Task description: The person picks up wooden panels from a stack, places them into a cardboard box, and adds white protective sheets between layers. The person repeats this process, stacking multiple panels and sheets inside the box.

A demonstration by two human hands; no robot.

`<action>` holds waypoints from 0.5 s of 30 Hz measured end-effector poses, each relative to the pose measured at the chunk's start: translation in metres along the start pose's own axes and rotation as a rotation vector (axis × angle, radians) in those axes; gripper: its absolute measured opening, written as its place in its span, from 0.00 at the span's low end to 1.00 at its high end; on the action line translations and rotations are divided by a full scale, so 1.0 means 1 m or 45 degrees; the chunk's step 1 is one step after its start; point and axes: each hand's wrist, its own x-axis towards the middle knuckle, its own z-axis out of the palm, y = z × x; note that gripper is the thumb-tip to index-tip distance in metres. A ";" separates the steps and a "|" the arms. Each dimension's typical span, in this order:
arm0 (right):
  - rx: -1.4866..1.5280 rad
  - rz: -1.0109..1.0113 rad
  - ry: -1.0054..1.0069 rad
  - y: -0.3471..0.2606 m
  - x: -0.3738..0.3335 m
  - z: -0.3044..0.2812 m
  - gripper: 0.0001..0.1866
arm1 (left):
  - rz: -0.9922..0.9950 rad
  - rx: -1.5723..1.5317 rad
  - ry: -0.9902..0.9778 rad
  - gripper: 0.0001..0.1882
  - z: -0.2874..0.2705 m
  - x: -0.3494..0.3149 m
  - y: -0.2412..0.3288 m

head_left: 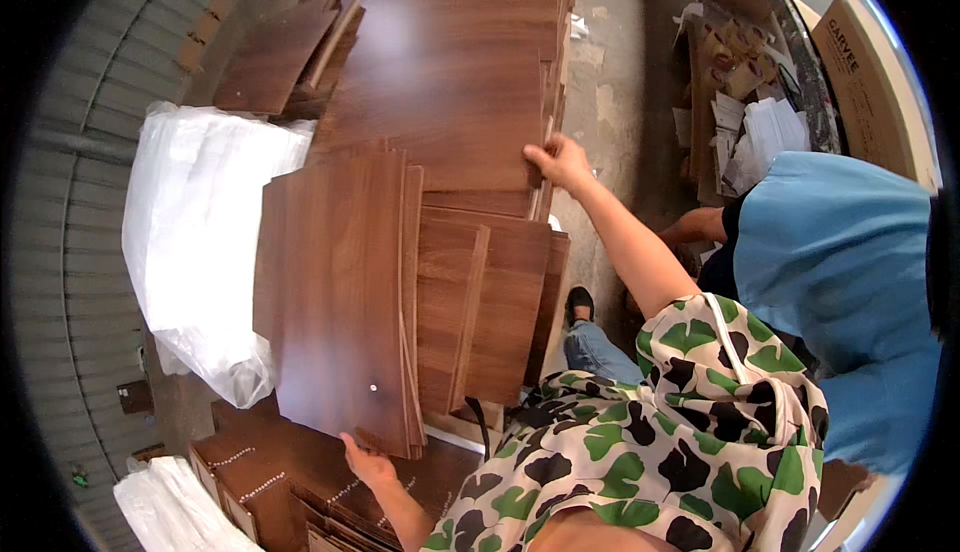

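Note:
My right hand (566, 164) is closed on the right edge of a large brown wood-grain board (440, 72), thumb on its top face. That board lies on top of a pile of similar boards. Nearer to me, a smaller stack of narrow brown boards (330, 292) stands out above the pile, with a small white dot near its lower end. My left hand (370, 464) is at the near edge of this stack, palm up, its fingers apart and fingertips at the edge. Right of the stack lie more brown panels (510, 302), one with a narrow strip across it.
White wrapped bundles (205, 242) lie left of the boards, another (175, 507) at lower left. Brown cartons (255, 472) stand below. A person in a blue shirt (840, 252) is close on my right, by a shelf with tape rolls (735, 57) and a large carton (865, 92).

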 end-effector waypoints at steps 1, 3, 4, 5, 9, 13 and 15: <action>0.087 0.042 0.010 -0.004 0.006 -0.010 0.22 | 0.098 0.051 0.123 0.28 0.000 -0.008 -0.004; 0.210 0.160 -0.178 -0.010 0.016 -0.032 0.18 | 0.300 0.164 0.347 0.25 0.001 -0.026 -0.005; 0.298 0.112 -0.187 -0.002 0.025 -0.039 0.15 | 0.440 0.198 0.469 0.20 0.008 -0.031 -0.005; 0.407 0.158 -0.153 0.007 0.031 -0.047 0.14 | 0.643 0.157 0.502 0.16 0.002 -0.027 -0.004; 0.903 0.295 -0.154 -0.013 0.027 -0.090 0.09 | 1.099 0.477 0.306 0.10 0.111 -0.109 0.038; 1.111 0.265 -0.322 -0.036 -0.007 -0.108 0.07 | 0.573 0.232 -0.794 0.12 0.228 -0.153 0.028; 1.112 0.257 -0.338 -0.052 -0.026 -0.114 0.06 | 0.003 0.094 -1.288 0.20 0.282 -0.162 0.008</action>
